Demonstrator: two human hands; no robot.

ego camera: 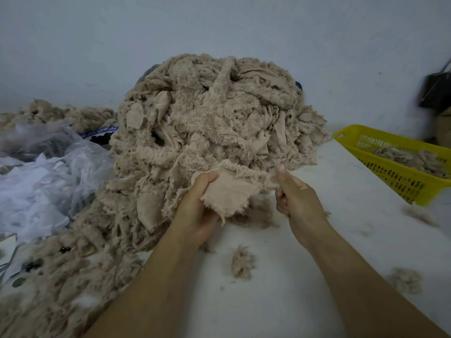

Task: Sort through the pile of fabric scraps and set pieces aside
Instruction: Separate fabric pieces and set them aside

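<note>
The pile of fabric scraps (pixel 214 113), beige and fuzzy, rises in the middle of the white table (pixel 317 252) against a pale wall (pixel 219 25), and its lower slope spills toward the near left corner. At the far left a lower heap of the same beige stuff (pixel 61 113) lies by the wall. In front of it sit crumpled clear plastic bags (pixel 48 172) with white material inside, touching the pile's left flank. Some small black round pieces (pixel 33 264) rest among the scraps at the lower left; what they are is too small to tell. At the foot of the pile the left hand (pixel 197 211) grips one scrap (pixel 227 191), its fingers curled round the scrap's left edge. The scrap is stretched between both hands just above the table, smooth backing turned to the camera and fluffy fringe along its upper edge, close to the pile. The right hand (pixel 295 198) pinches the scrap's fuzzy right end between a raised thumb and bent fingers. A loose tuft (pixel 241 262) lies on the table between the forearms, and a fainter tuft (pixel 405 280) lies farther right. At the right edge a yellow slotted basket (pixel 390 181) stands well apart from the pile, with a few beige pieces (pixel 412 157) lying in it. Behind the basket, at the far right, a dark bag (pixel 436 91) shows blurred against the wall.
</note>
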